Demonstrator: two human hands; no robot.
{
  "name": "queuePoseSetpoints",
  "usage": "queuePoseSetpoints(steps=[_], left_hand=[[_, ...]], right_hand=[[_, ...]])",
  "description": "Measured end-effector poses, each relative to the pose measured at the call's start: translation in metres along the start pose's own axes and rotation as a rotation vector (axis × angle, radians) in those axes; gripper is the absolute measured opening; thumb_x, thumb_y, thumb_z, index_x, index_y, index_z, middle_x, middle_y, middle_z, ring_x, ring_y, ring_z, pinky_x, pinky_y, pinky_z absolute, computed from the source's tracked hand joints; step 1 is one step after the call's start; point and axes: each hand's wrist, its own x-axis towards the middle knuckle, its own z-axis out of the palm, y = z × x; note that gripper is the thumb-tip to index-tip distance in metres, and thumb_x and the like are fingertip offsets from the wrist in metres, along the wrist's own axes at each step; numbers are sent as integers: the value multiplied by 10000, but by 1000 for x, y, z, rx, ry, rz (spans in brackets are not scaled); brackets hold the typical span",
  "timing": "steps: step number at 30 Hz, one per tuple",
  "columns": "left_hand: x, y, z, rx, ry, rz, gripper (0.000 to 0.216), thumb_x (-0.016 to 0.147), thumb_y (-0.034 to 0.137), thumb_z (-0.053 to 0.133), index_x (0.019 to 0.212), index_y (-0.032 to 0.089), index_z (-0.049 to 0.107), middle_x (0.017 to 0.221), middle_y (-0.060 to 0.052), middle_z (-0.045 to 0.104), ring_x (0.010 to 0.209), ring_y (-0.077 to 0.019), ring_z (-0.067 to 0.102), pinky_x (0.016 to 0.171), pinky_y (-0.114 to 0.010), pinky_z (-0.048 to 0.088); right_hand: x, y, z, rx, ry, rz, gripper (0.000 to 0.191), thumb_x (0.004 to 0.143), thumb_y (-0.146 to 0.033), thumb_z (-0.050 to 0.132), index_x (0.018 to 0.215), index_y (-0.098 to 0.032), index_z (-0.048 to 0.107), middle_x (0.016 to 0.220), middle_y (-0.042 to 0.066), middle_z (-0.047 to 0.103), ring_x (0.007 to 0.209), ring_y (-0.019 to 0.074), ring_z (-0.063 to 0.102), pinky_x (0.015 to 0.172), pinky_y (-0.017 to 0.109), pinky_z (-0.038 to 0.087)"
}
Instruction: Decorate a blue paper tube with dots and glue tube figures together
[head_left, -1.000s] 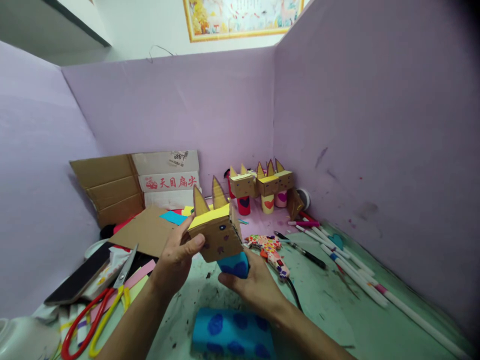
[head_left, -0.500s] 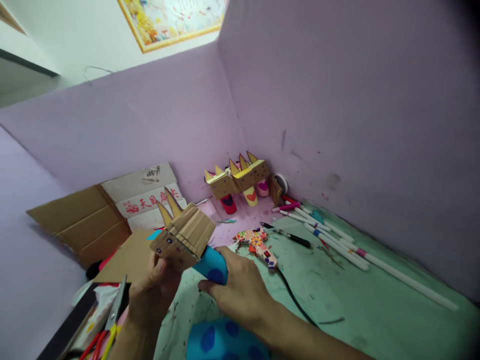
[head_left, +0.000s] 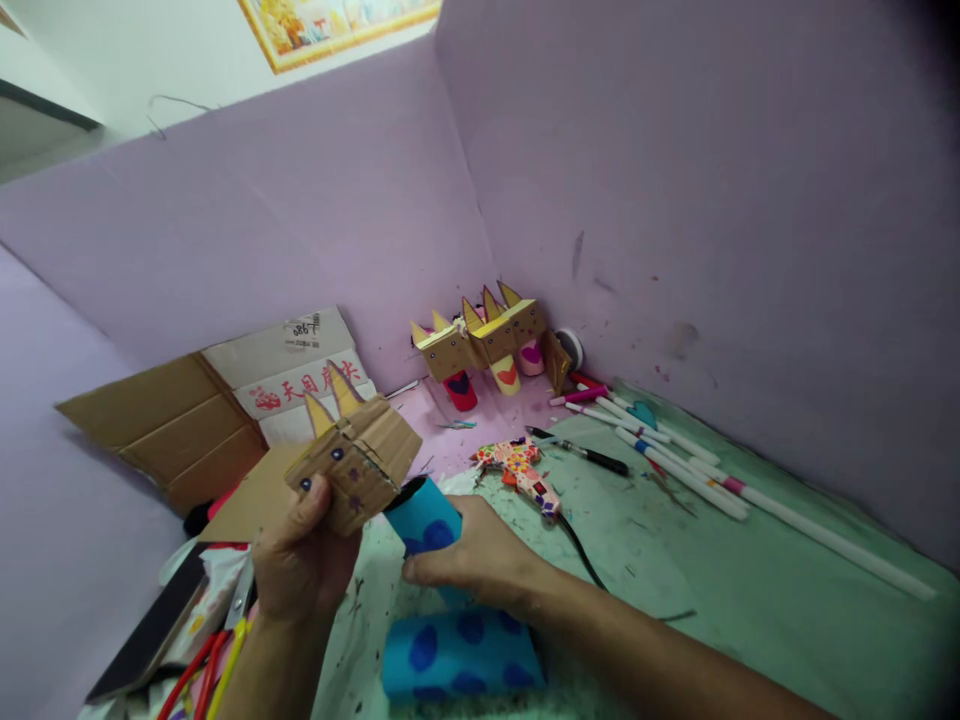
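My left hand point(head_left: 300, 565) grips a brown cardboard animal head point(head_left: 354, 462) with two pointed ears and small dark eyes, tilted to the left. Beside it, my right hand point(head_left: 480, 555) is wrapped round a blue paper tube point(head_left: 421, 515) with darker blue spots, its open dark end turned toward the head. Head and tube sit close together; whether they touch is unclear. A second blue spotted tube point(head_left: 459, 655) lies on the green table below my hands.
Three finished cardboard animals point(head_left: 484, 345) stand in the far corner. A patterned glue gun point(head_left: 521, 472) with a black cord, a black pen point(head_left: 581, 452) and several white markers point(head_left: 675, 460) lie to the right. Cardboard sheets point(head_left: 225, 410), scissors point(head_left: 217, 650) and a phone point(head_left: 146, 640) are at the left.
The view has swung right and down. The cardboard head has tipped over to the left, and the tube's open end now shows apart from it.
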Motion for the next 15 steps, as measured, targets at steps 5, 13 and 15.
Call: queuePoseSetpoints(steps=[5,13,15], left_hand=[[2,4,-5,-6,75,-25,411,721,273,708,1132,271,690,1277,-20,670,1354,-305,446,1030,-423,505],[-1,-3,5,-27,36,-35,459,717,252,696,1175,239,672,1280,-45,668,1324,-329,478,1060,-462,472],[-1,-3,7,-28,28,-34,456,718,247,697,1173,246,671,1267,-41,676,1316,-323,490,1062,-455,471]], right_hand=[[1,2,-2,-52,10,7,277,553,-255,761,587,-191,494,546,-79,428,526,84,374,492,225,299],[0,-3,-2,-97,22,-3,268,570,-220,757,549,-198,491,536,-69,439,515,92,382,477,235,308],[1,-3,-2,-108,23,1,269,569,-221,760,546,-198,493,531,-68,439,509,92,385,472,235,308]])
